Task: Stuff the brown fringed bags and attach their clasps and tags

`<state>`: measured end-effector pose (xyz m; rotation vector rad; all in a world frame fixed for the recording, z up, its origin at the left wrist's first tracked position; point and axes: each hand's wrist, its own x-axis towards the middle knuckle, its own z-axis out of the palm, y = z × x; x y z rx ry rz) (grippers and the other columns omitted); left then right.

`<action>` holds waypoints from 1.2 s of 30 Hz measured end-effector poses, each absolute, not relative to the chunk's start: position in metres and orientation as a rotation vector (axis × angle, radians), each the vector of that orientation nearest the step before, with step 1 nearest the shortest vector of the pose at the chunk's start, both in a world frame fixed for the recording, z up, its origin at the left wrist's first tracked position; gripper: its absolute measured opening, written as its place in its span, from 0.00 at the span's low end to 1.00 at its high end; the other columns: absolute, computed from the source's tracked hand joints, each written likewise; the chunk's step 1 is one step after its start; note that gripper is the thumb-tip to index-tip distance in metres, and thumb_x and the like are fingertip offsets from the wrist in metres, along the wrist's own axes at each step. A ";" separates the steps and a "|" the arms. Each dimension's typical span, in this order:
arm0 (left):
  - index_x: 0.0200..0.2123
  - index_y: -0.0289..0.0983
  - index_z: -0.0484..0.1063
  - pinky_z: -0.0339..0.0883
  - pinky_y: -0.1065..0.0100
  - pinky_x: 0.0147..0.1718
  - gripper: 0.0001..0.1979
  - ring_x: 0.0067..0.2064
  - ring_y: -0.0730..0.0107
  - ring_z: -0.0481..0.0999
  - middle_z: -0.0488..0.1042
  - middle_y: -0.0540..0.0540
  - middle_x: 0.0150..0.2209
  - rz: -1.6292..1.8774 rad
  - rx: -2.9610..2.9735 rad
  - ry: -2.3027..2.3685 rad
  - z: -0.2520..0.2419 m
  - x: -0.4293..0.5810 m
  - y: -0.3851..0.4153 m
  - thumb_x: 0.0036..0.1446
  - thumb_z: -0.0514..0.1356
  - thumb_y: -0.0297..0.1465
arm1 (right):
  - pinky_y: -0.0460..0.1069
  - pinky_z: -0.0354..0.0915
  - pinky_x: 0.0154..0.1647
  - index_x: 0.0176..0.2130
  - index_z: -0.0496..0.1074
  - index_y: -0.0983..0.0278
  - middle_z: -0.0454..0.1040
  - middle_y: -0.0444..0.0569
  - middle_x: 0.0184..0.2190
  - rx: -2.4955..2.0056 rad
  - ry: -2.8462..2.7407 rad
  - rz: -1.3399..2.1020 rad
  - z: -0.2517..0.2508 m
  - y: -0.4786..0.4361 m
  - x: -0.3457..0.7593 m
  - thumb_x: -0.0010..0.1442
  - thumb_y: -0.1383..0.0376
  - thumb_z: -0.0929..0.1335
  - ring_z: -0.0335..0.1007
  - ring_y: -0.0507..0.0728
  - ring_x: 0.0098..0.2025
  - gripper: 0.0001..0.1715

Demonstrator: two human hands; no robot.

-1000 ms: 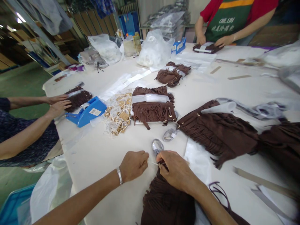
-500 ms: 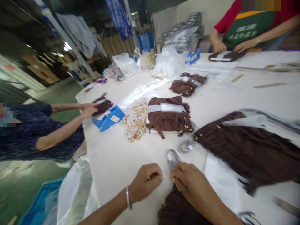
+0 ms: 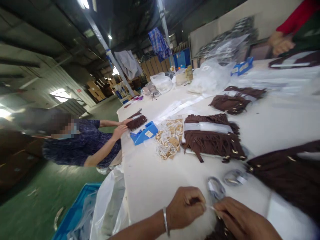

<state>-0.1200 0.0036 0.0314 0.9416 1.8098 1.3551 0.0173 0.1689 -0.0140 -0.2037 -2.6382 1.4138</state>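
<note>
Left hand [image 3: 186,209] is closed to a fist and right hand [image 3: 241,220] is curled. A thin pale string [image 3: 210,208] is pinched between both at the near edge, above a dark brown fringed fabric piece [image 3: 218,233]. The long white table [image 3: 155,180] is set in a dim warehouse.

A garment workshop: people at a long white table [image 3: 160,176] packing brown fringed pieces [image 3: 212,141], cartons [image 3: 93,90] behind.

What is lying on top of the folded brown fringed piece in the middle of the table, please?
A pale, translucent band lies across the top of the fringed piece. A white edge shows below its lower side; whatever else is under it is covered.
</note>
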 end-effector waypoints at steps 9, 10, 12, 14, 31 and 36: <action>0.50 0.36 0.66 0.62 0.72 0.28 0.28 0.26 0.75 0.68 0.72 0.51 0.28 1.430 0.556 1.454 0.004 -0.095 0.017 0.50 0.67 0.43 | 0.44 0.54 0.26 0.33 0.72 0.65 0.68 0.40 0.23 -0.725 -2.025 2.184 0.013 0.169 0.021 0.58 0.55 0.68 0.59 0.49 0.25 0.14; 0.48 0.36 0.67 0.61 0.73 0.27 0.26 0.25 0.75 0.67 0.70 0.53 0.25 1.413 0.548 1.436 0.003 -0.092 0.021 0.49 0.68 0.42 | 0.44 0.54 0.27 0.34 0.72 0.65 0.69 0.40 0.24 -0.710 -1.979 2.223 0.012 0.169 0.022 0.58 0.56 0.68 0.60 0.49 0.25 0.14; 0.40 0.35 0.70 0.59 0.74 0.25 0.19 0.24 0.77 0.65 0.68 0.54 0.23 1.429 0.540 1.457 0.004 -0.088 0.027 0.49 0.68 0.40 | 0.44 0.56 0.29 0.35 0.73 0.65 0.71 0.41 0.26 -0.666 -1.942 2.263 0.014 0.168 0.022 0.58 0.56 0.68 0.62 0.50 0.27 0.13; 0.33 0.34 0.71 0.57 0.75 0.23 0.15 0.22 0.79 0.64 0.67 0.54 0.22 1.438 0.535 1.514 0.006 -0.087 0.032 0.51 0.67 0.40 | 0.44 0.56 0.30 0.34 0.73 0.65 0.71 0.42 0.26 -0.652 -1.962 2.240 0.018 0.169 0.022 0.58 0.57 0.68 0.63 0.50 0.28 0.13; 0.28 0.34 0.69 0.59 0.75 0.21 0.17 0.19 0.78 0.68 0.75 0.49 0.24 1.437 0.446 1.589 0.009 -0.090 0.031 0.51 0.66 0.42 | 0.45 0.59 0.31 0.33 0.76 0.64 0.75 0.43 0.26 -0.647 -2.123 2.048 0.023 0.170 0.021 0.59 0.62 0.67 0.67 0.52 0.30 0.09; 0.27 0.34 0.70 0.59 0.74 0.21 0.16 0.19 0.78 0.67 0.74 0.49 0.23 1.437 0.436 1.587 0.008 -0.091 0.031 0.51 0.66 0.42 | 0.45 0.59 0.31 0.33 0.76 0.64 0.74 0.43 0.26 -0.658 -2.200 1.973 0.025 0.170 0.023 0.60 0.62 0.66 0.66 0.52 0.29 0.10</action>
